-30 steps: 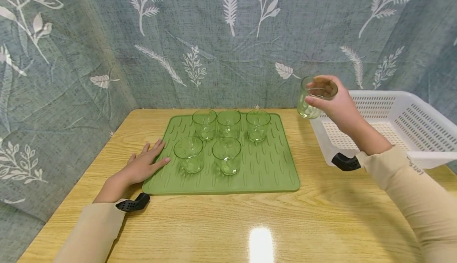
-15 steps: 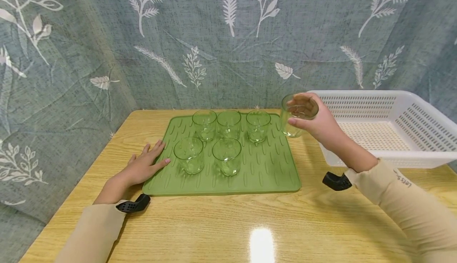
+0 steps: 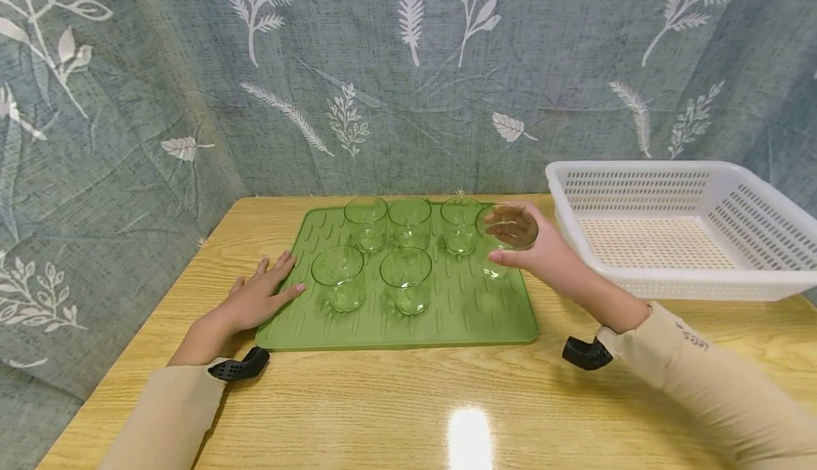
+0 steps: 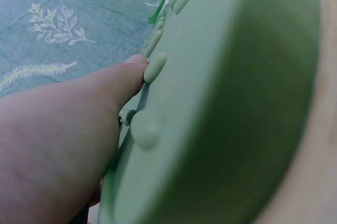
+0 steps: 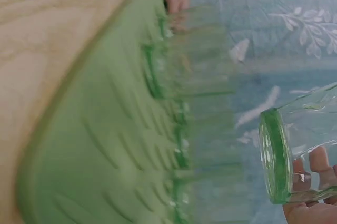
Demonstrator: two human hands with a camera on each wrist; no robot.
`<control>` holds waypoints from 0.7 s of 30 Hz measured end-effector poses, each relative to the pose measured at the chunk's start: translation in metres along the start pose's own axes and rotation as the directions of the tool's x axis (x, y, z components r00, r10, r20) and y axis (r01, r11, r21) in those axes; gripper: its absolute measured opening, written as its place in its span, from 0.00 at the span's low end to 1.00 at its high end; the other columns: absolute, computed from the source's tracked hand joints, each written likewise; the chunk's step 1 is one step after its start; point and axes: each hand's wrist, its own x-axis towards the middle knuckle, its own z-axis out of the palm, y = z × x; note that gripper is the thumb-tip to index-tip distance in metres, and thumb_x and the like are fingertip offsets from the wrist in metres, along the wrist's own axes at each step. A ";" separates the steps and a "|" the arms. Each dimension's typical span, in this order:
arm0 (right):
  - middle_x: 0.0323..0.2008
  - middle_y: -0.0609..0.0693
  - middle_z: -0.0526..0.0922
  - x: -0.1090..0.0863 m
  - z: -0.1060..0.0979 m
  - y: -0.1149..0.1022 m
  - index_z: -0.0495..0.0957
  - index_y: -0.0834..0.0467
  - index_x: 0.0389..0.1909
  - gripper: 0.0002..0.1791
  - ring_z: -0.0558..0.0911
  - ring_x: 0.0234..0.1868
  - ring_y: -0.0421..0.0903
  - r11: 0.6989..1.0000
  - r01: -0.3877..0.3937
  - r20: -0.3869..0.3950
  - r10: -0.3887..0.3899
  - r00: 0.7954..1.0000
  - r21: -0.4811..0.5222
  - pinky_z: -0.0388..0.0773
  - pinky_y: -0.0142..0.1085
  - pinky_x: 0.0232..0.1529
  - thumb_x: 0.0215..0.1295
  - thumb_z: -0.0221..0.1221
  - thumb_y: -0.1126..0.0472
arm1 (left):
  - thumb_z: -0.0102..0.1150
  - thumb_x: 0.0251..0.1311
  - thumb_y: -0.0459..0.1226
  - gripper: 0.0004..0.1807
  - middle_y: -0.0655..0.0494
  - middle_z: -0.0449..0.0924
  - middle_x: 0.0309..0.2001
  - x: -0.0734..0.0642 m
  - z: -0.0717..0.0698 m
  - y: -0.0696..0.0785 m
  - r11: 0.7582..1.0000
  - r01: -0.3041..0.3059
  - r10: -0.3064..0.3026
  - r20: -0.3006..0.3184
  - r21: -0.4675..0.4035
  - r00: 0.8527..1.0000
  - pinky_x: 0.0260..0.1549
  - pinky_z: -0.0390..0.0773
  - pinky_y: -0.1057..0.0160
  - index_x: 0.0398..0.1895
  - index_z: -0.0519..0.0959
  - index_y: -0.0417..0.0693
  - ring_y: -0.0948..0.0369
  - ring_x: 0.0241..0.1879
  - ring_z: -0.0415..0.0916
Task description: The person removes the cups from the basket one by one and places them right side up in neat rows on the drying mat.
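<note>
My right hand (image 3: 541, 249) grips a clear green-tinted drinking glass (image 3: 490, 266), thumb on the near side and fingers round the far side. This glass is upright over the back right part of a green ribbed mat (image 3: 472, 317). In the right wrist view a gap shows between the glass's thick base (image 5: 276, 155) and the mat. Alike glasses stand upright on the mat: two in front, such as the front left glass (image 3: 338, 278), and three behind. At the mat's left edge my left hand (image 3: 255, 298) rests flat, fingers spread and thumb on the mat.
A white perforated plastic basket (image 3: 651, 282) stands at the right on the wooden table (image 3: 357, 406), with nothing visible inside. The back right glass (image 3: 461, 225) is close beside the held one. A leaf-patterned curtain (image 3: 408, 122) hangs behind the table.
My right hand has carried the glass left and down, from above the basket's left rim to over the mat's back right. My left hand and the standing glasses have stayed put.
</note>
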 end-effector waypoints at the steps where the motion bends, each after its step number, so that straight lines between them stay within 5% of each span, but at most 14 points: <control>1: 0.63 0.64 0.73 -0.001 0.002 0.003 0.60 0.71 0.68 0.38 0.77 0.63 0.49 1.000 -0.007 0.007 0.007 1.000 0.004 0.74 0.37 0.64 0.61 0.69 0.74 | 0.48 0.78 0.57 0.46 0.36 0.35 0.81 0.000 0.000 0.000 1.000 0.001 -0.001 0.000 0.000 1.000 0.60 0.29 0.18 0.82 0.46 0.36 0.29 0.76 0.26; 7: 0.67 0.73 0.67 -0.002 0.012 0.020 0.59 0.72 0.69 0.44 0.70 0.69 0.65 0.998 -0.045 0.065 0.043 0.997 0.035 0.76 0.40 0.61 0.59 0.74 0.66 | 0.48 0.78 0.57 0.46 0.36 0.35 0.82 0.001 0.001 -0.001 1.000 0.001 -0.001 -0.001 -0.001 1.000 0.60 0.28 0.19 0.82 0.46 0.36 0.30 0.76 0.26; 21: 0.71 0.72 0.63 -0.001 0.022 0.047 0.55 0.70 0.73 0.55 0.64 0.73 0.67 0.982 -0.148 0.191 0.125 0.974 0.114 0.65 0.52 0.70 0.53 0.78 0.59 | 0.48 0.78 0.57 0.46 0.36 0.35 0.81 0.000 0.001 -0.001 1.000 -0.004 0.004 -0.002 -0.003 1.000 0.60 0.28 0.18 0.82 0.46 0.35 0.29 0.76 0.26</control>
